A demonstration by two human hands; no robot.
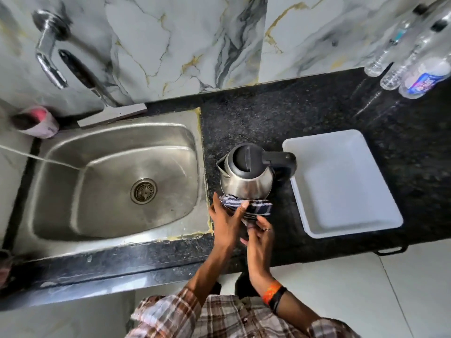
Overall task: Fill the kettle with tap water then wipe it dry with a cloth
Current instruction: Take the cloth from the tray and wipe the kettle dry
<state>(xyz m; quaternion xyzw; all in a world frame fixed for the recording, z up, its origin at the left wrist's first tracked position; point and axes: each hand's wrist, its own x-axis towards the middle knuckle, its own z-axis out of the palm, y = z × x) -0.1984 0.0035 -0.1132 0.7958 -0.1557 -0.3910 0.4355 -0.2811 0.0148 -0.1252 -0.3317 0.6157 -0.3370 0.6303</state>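
Observation:
A steel kettle with a black lid and black handle stands upright on the dark granite counter, its lid closed and its spout pointing left toward the sink. A dark blue and white striped cloth lies bunched against the kettle's near base. My left hand has its fingers on the cloth's left part. My right hand grips the cloth's near edge from below. The tap juts from the marble wall at the upper left; no water runs from it.
A steel sink with a round drain lies left of the kettle. A white plastic tray sits right of the kettle, touching its handle side. Clear plastic bottles stand at the back right. A pink cup rests behind the sink.

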